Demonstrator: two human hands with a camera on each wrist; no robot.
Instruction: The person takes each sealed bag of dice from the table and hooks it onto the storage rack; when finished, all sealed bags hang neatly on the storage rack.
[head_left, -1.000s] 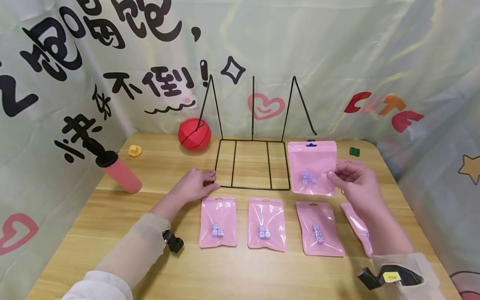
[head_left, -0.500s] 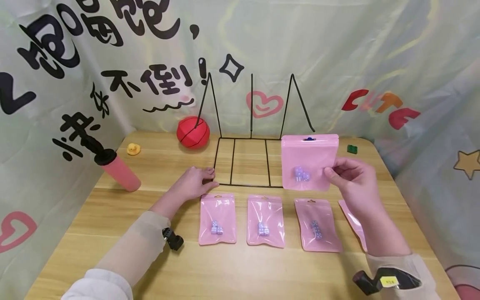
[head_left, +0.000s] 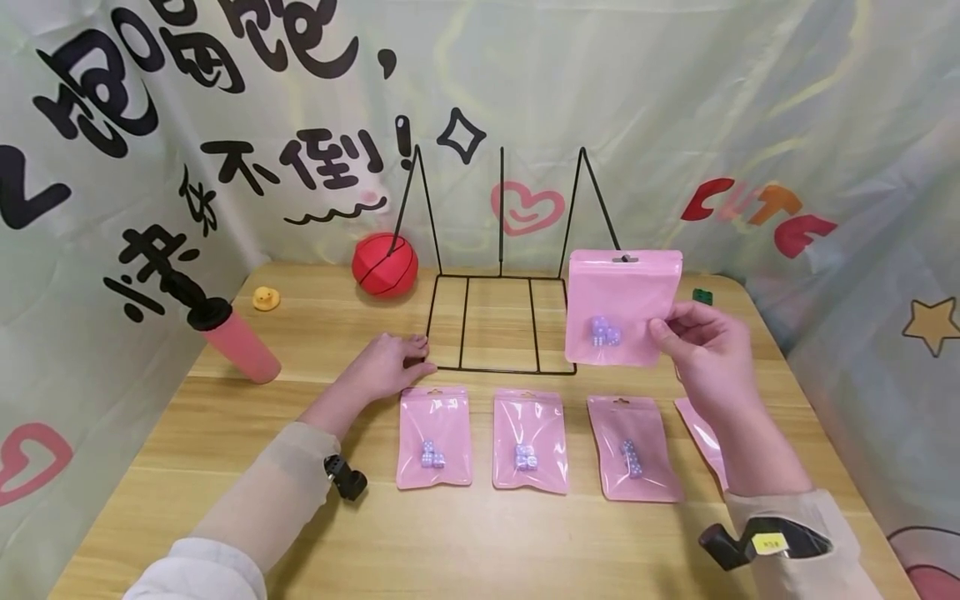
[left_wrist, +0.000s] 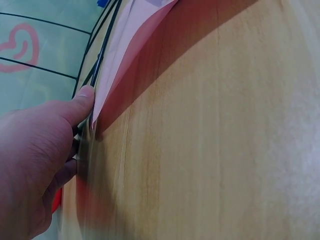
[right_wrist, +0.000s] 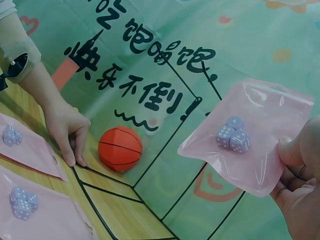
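My right hand [head_left: 705, 354] pinches a pink zip bag [head_left: 622, 304] by its right side, thumb in front. Lavender dice [right_wrist: 233, 134] show through the bag, which is upright and raised. Its hang hole overlaps the tip of the right hook on a black wire display rack [head_left: 501, 370] in the head view. My left hand [head_left: 382, 365] holds the front left corner of this rack, thumb [left_wrist: 86, 97] on the wire and fingers curled behind. Three hooks rise from the rack, with nothing hanging on the left and middle ones.
In front of the rack lie pink dice bags: left [head_left: 435, 425], middle [head_left: 529, 429], right [head_left: 633, 437], and another [head_left: 701, 437] partly behind my right arm. Around the rack are a red ball [head_left: 385, 265], yellow duck [head_left: 266, 298], pink bottle [head_left: 240, 346] and green brick [head_left: 702, 297].
My right hand has raised the bag, bringing its hang hole to the right hook's tip. My left hand stays at the rack's corner. The head view shifted slightly.
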